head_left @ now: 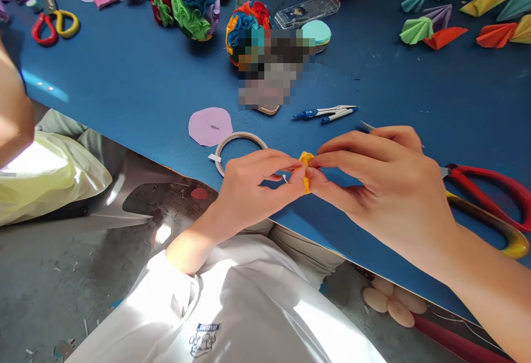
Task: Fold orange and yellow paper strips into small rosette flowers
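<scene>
Pinching gathered yellow piece (306, 172), likely paper, between left fingers (284, 159) and right fingers (338, 158), over surface (145, 97) near front edge. Could tear if tugged apart too hard; could unfold or drop past edge from slackened pinch.

Blue table (136, 69), worn front edge, runs aslant. Far left: small scissors (51, 4), spread. Far side: ruffled balls (194, 6), then clear case (307, 11), disc stack (316, 34) just beside it. Mid-table: phone (271, 83), mostly pixelated; compass (309, 113) to its right. Near edge: lilac disc (209, 125), tape roll (241, 135) just beside. Far right: folded papers (416, 30), several colours. Near right: big scissors (477, 170), partly hidden.
</scene>
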The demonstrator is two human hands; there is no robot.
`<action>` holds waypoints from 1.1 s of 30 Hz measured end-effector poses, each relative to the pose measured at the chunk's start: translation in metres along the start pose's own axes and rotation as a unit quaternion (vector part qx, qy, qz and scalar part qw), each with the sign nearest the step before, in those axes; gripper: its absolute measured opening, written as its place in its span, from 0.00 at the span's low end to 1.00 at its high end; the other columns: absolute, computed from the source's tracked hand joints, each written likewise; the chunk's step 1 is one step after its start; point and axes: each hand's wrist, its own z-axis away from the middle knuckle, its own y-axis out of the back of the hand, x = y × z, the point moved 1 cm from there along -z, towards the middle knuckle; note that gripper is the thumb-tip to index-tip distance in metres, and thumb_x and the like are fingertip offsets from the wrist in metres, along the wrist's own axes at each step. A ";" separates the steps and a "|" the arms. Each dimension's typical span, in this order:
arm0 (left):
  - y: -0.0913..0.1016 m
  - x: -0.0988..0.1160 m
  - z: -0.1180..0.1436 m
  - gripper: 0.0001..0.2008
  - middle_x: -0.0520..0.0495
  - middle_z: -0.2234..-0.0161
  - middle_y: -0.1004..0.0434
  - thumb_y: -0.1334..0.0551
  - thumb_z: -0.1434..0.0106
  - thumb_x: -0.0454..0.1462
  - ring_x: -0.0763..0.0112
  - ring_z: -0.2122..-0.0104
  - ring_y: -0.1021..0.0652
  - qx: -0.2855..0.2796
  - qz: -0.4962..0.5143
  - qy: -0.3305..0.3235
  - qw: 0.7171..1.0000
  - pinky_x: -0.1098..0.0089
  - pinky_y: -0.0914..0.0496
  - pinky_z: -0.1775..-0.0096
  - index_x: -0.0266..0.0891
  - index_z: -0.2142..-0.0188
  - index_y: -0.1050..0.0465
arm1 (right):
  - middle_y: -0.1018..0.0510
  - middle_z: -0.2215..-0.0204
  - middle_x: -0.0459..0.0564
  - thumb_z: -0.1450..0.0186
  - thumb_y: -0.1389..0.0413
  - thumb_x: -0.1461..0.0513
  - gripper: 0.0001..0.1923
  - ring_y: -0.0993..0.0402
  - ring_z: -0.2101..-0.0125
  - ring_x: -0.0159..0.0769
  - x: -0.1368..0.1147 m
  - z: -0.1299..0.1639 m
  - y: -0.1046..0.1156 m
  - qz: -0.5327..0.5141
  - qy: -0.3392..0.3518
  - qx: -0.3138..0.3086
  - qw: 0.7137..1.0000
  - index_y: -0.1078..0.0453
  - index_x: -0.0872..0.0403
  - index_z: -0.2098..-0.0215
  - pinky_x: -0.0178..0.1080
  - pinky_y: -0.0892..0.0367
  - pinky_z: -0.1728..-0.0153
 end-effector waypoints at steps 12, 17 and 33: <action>-0.001 -0.002 -0.001 0.03 0.53 0.71 0.22 0.36 0.43 0.32 0.79 0.71 0.24 -0.008 0.025 0.032 0.999 0.81 0.24 0.71 0.38 0.70 0.23 | 0.19 0.68 0.45 0.31 0.49 0.61 0.11 0.25 0.71 0.37 -0.001 0.000 0.000 0.009 -0.010 -0.024 1.000 0.32 0.49 0.72 0.46 0.42 0.61; 0.001 -0.003 -0.002 0.01 0.52 0.72 0.25 0.37 0.44 0.31 0.79 0.72 0.25 -0.021 0.072 0.099 0.992 0.83 0.27 0.75 0.37 0.72 0.26 | 0.21 0.70 0.46 0.33 0.46 0.63 0.09 0.26 0.73 0.34 0.000 -0.002 -0.001 -0.020 0.004 0.010 1.000 0.32 0.51 0.72 0.43 0.41 0.64; 0.011 -0.019 -0.008 0.13 0.50 0.47 0.27 0.40 0.38 0.32 0.70 0.48 0.25 0.096 0.197 0.124 0.968 0.73 0.24 0.55 0.44 0.54 0.27 | 0.23 0.71 0.45 0.36 0.43 0.64 0.05 0.29 0.73 0.33 0.002 -0.006 0.007 -0.135 -0.101 -0.018 0.986 0.29 0.51 0.71 0.39 0.39 0.69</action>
